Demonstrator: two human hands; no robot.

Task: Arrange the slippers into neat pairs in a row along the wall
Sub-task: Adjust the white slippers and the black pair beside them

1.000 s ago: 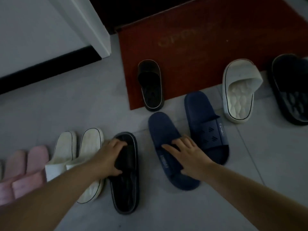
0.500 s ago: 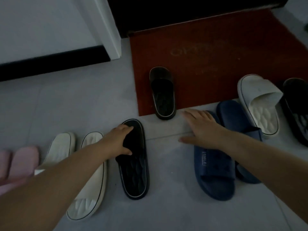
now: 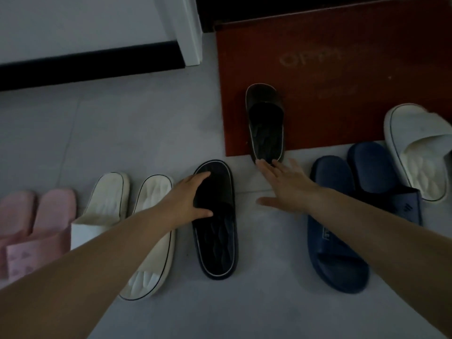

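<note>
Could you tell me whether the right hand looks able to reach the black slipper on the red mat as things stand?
Probably yes: the right hand is open, its fingers at the heel of the black slipper on the mat, with nothing between. The navy slippers lie to the side.

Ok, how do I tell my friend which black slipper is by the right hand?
Find the red doormat by the dark doorway. A black slipper lies on its near left corner, with the fingers of the right hand at its near end. The other black slipper sits on the grey floor, gripped by the left hand beside a cream pair.
</note>
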